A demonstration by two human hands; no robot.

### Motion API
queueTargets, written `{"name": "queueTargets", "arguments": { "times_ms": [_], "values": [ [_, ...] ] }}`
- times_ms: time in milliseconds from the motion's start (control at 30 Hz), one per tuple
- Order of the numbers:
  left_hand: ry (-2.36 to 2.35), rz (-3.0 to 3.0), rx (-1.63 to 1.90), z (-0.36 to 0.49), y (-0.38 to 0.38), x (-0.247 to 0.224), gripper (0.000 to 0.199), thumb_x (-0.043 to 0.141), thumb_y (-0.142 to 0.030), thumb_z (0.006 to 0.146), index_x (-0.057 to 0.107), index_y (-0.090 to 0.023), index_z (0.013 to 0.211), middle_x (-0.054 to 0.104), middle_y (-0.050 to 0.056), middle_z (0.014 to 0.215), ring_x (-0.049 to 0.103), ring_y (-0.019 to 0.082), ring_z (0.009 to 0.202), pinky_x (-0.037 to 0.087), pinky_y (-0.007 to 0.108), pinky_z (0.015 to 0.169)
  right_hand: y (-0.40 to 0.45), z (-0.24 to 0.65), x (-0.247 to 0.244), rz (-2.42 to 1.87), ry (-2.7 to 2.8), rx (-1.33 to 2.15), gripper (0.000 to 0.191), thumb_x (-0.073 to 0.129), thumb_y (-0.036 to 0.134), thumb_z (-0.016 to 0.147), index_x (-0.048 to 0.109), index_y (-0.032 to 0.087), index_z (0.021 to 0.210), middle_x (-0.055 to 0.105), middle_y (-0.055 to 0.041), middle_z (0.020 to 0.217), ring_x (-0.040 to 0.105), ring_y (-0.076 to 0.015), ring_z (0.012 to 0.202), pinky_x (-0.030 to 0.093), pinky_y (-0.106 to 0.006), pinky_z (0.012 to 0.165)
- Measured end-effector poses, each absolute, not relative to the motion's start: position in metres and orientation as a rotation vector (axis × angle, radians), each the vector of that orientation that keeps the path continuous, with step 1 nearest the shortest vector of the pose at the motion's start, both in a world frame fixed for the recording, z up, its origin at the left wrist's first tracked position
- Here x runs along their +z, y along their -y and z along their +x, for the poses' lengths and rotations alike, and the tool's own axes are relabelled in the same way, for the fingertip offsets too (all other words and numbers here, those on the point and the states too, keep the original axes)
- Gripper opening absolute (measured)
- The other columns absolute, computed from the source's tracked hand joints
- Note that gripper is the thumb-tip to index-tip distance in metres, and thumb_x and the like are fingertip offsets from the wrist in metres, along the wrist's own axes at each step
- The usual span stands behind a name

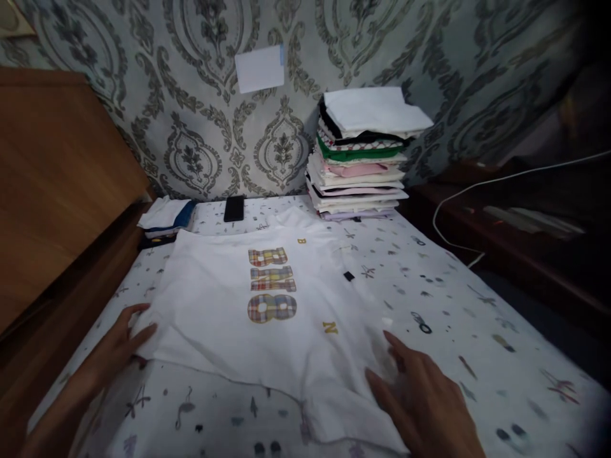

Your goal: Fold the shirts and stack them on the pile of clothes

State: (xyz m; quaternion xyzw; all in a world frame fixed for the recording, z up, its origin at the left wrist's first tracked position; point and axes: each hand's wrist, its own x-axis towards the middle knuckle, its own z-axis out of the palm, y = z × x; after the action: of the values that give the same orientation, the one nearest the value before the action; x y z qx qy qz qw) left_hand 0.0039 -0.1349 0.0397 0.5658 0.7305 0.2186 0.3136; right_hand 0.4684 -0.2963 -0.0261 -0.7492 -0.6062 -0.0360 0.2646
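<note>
A white T-shirt [214,299] lies spread on the bed, with plaid letters across its middle and small yellow letters nearer its right end. My left hand [119,343] is at the shirt's left corner, thumb and fingers closed around the fabric there. At the opposite end, my right hand [424,388] rests by the neck and sleeve area, thumb and index finger apart and touching the cloth. The fingertips beneath the left corner are partly hidden.
A tall stack of folded clothes [358,172] stands against the wall. A smaller folded pile [167,213] and a black phone [234,208] lie at the back left. A wooden panel [62,184] borders the left; a white cable [520,173] hangs right.
</note>
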Motion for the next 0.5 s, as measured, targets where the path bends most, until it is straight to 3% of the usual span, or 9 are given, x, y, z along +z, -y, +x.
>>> {"name": "queueTargets", "arguments": {
  "times_ms": [100, 167, 333, 500],
  "values": [
    [-1.854, 1.427, 0.656, 0.013, 0.15, 0.04, 0.095, 0.066, -0.074, 0.065, 0.041, -0.027, 0.144, 0.049, -0.009, 0.055, 0.054, 0.019, 0.047, 0.045, 0.029, 0.049, 0.304, 0.457, -0.026, -1.985, 1.656, -0.067, 0.043, 0.042, 0.046, 0.097, 0.058, 0.024, 0.131, 0.071, -0.0096, 0.102, 0.069, -0.0287, 0.095, 0.055, -0.044, 0.084],
    [-1.829, 1.42, 0.683, 0.015, 0.154, 0.041, 0.089, 0.065, -0.071, 0.067, 0.044, -0.028, 0.142, 0.047, -0.009, 0.054, 0.052, 0.018, 0.046, 0.039, 0.026, 0.047, 0.306, 0.453, -0.021, -1.91, 1.64, 0.041, 0.038, 0.041, 0.045, 0.099, 0.064, 0.027, 0.123, 0.072, -0.0072, 0.104, 0.071, -0.0246, 0.093, 0.058, -0.037, 0.082],
    [-1.763, 1.313, 0.69, 0.005, 0.155, 0.046, 0.074, 0.074, -0.064, 0.059, 0.058, -0.02, 0.117, 0.057, -0.004, 0.066, 0.052, 0.015, 0.05, 0.04, 0.026, 0.049, 0.308, 0.464, -0.003, -1.832, 1.602, 0.491, 0.035, 0.053, 0.053, 0.091, 0.074, 0.028, 0.105, 0.077, -0.0045, 0.104, 0.074, -0.0229, 0.091, 0.06, -0.029, 0.078],
    [-1.731, 1.308, 0.683, -0.011, 0.161, 0.059, 0.053, 0.079, -0.061, 0.053, 0.063, -0.021, 0.084, 0.05, -0.005, 0.057, 0.047, 0.014, 0.052, 0.041, 0.026, 0.051, 0.312, 0.495, 0.012, -1.955, 1.363, 0.792, 0.047, 0.061, 0.063, 0.081, 0.076, 0.028, 0.107, 0.077, -0.0044, 0.092, 0.072, -0.0211, 0.072, 0.058, -0.025, 0.058]
  ]
}}
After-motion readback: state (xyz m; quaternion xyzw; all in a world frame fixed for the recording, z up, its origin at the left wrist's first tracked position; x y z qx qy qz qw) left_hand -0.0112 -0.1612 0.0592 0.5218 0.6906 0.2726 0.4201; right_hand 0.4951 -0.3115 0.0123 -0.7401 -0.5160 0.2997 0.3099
